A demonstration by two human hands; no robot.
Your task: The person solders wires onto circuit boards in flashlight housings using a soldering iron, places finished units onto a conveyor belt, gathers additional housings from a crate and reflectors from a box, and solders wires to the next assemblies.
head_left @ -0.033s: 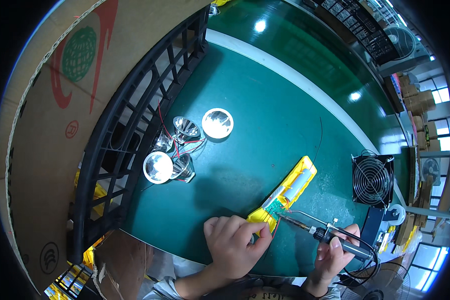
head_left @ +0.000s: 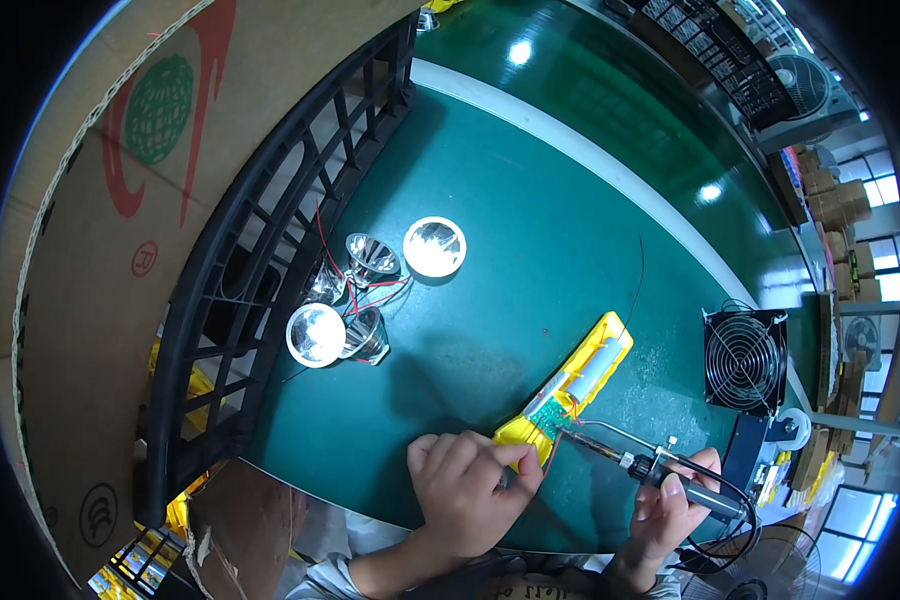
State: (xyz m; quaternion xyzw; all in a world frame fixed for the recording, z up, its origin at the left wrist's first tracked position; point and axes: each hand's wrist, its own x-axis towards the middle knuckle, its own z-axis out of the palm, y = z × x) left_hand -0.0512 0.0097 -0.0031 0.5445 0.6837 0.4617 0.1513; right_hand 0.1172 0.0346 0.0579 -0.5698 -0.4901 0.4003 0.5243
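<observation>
A yellow plastic housing (head_left: 516, 432) lies slanted on the green table, with grey cylindrical cells (head_left: 595, 370) and a small green circuit board (head_left: 547, 416) in it. My left hand (head_left: 470, 490) is closed against the housing's near end, thumb and forefinger pinched together; what sits between them is hidden. My right hand (head_left: 668, 510) grips a soldering iron (head_left: 695, 494) by its dark handle. Its tip reaches the board, and a thin bent metal tube (head_left: 625, 434) attached to the iron runs to the same spot. A red wire (head_left: 553, 456) hangs off the board beside my left thumb.
Several shiny reflector cups (head_left: 435, 247) with red wires stand to the left. Past them rise a black plastic crate (head_left: 270, 205) and a large cardboard box (head_left: 80, 330). A small black fan (head_left: 746, 360) stands at the right. A pale strip (head_left: 570, 135) borders the table's far side.
</observation>
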